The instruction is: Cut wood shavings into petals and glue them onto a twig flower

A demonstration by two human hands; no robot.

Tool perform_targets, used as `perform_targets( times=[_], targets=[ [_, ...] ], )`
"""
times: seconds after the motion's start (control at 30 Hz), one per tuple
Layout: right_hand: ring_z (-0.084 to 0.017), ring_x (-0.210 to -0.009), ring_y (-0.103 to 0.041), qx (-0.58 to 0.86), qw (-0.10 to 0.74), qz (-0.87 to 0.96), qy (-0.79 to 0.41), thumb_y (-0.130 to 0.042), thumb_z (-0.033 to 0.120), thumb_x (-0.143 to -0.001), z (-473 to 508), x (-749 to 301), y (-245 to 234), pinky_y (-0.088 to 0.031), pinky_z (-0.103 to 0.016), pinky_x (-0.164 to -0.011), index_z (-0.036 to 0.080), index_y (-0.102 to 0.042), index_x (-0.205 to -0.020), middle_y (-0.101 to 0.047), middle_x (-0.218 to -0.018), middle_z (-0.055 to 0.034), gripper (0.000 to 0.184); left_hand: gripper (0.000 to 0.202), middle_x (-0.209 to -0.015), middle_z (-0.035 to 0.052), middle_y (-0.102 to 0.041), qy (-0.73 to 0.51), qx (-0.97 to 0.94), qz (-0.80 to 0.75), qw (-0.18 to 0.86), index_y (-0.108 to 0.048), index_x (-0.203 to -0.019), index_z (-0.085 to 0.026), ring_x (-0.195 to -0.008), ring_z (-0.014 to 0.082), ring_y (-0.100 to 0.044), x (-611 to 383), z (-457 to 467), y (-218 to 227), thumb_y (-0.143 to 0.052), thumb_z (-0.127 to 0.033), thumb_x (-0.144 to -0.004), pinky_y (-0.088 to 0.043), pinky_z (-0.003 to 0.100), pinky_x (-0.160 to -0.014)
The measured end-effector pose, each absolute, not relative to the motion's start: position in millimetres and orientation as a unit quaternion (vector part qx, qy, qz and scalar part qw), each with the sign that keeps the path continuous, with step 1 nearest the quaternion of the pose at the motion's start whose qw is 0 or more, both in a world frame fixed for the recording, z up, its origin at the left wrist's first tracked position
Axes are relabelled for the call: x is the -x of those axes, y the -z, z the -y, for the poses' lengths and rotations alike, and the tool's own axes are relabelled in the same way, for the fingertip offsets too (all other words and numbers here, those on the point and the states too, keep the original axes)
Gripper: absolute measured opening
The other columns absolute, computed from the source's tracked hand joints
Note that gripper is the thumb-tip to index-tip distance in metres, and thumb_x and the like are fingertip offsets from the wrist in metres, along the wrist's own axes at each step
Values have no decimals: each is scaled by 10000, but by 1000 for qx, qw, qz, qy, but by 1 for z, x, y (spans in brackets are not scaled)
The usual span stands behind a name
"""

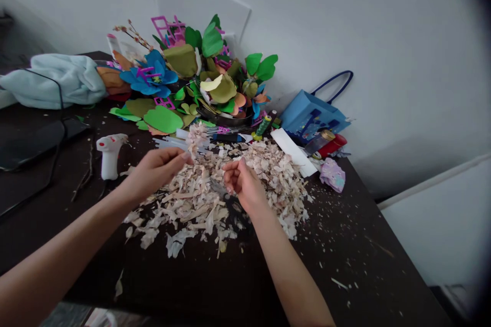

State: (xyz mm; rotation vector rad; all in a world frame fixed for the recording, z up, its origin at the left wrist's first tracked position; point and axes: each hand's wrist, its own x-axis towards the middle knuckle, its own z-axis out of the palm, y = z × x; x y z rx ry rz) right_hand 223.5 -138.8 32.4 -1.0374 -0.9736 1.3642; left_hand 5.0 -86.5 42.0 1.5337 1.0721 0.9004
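Observation:
A ruffled pale pink flower cluster (197, 136) rises from the pinched fingertips of my left hand (163, 163); its lower end is hard to see. Just to the right, my right hand (245, 184) is closed with thumb and fingers together, and whatever is in them is too small to make out. Both hands hover over a wide heap of dry, cream-pink petal-like scraps (203, 204). Scissors with black handles (237, 210) lie on the heap, partly hidden under my right hand and wrist.
A white glue gun (111, 156) stands left on the dark table (184, 286), near a cable and a black flat device (36, 145). Behind are colourful fabric flowers (220, 87), green thread (263, 126), a white strip (293, 152), a blue bag (312, 112) and a lilac cloth (333, 174).

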Motion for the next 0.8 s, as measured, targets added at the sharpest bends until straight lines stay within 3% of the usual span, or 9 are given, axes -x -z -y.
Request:
perform_targets(
  times=[0.07, 0.17, 0.4, 0.6, 0.7, 0.8],
  targets=[
    [-88, -438, -479, 440, 545, 418, -578, -463, 644, -891, 140, -226, -35, -381, -233, -421, 176, -658, -826, -589, -647, 0, 511, 371, -537, -64, -324, -340, -606, -398, 599, -657, -831, -176, -411, 73, -238, -24, 95, -42, -569, -536, -847, -184, 215, -386],
    [-89, -439, -488, 440, 547, 428, -570, -453, 645, -899, 146, -230, -37, -381, -232, -420, 176, -659, -847, -608, -663, -8, 515, 358, -604, -43, -417, -320, -609, -370, 624, -645, -923, -176, -427, 75, -294, -50, 99, -40, -550, -517, -865, -210, 209, -392],
    [-90, -412, -484, 527, 511, 489, -472, -415, 677, -897, 171, -242, -30, -381, -232, -418, 182, -594, -826, -589, -625, 6, 531, 211, -764, 43, -620, -306, -844, -298, 325, -653, -852, -163, -665, 160, -561, -82, 104, -37, -534, -327, -913, -409, 254, -586],
    [-105, -474, -496, 599, 416, 621, -285, -409, 497, -979, 193, -249, -22, -377, -246, -524, 204, -493, -680, -518, -539, 27, 427, 241, -817, 59, -591, -209, -957, -154, 127, -618, -893, -154, -671, 175, -559, -88, 106, -20, -397, -203, -975, -375, 263, -563],
    [-88, -421, -466, 582, 476, 553, -359, -429, 524, -960, 194, -250, -11, -353, -232, -463, 200, -534, -707, -531, -547, 31, 425, 230, -835, 39, -556, -224, -945, -129, 199, -570, -884, -164, -696, 152, -544, -86, 105, -17, -367, -193, -988, -392, 253, -611],
    [-67, -378, -433, 513, 575, 415, -484, -492, 560, -916, 190, -251, 1, -309, -204, -391, 188, -598, -769, -534, -553, 40, 414, 257, -710, -12, -463, -280, -886, -217, 298, -463, -753, -182, -636, 129, -481, -84, 103, -17, -366, -218, -988, -376, 242, -605]
  ],
)
